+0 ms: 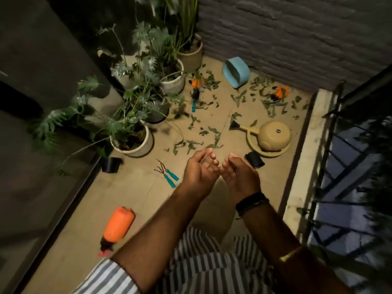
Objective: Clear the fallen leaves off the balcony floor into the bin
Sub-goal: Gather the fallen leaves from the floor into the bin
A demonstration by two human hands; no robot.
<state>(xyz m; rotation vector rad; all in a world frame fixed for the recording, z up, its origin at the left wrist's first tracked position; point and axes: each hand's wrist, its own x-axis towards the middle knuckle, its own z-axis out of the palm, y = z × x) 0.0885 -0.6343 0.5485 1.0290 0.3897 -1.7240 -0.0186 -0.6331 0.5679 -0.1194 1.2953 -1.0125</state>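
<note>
Several green fallen leaves (214, 132) lie scattered over the tan balcony floor (137, 187), thickest toward the far wall. A light blue bin (235, 72) lies tipped on its side near that wall, mouth toward the left. My left hand (198, 168) and my right hand (239, 170) hover side by side above the floor, palms turned up, fingers loosely curled, fingertips almost touching. Neither hand holds anything. Both are well short of the bin, near the closest leaves.
Potted plants (133, 136) line the left side. A tan watering can (273, 134) on a saucer lies right, a small black pot (254, 160) beside it. Teal-handled hand tools (169, 177), an orange sprayer bottle (117, 225) and orange gloves (281, 92) lie on the floor. A railing (331, 145) bounds the right.
</note>
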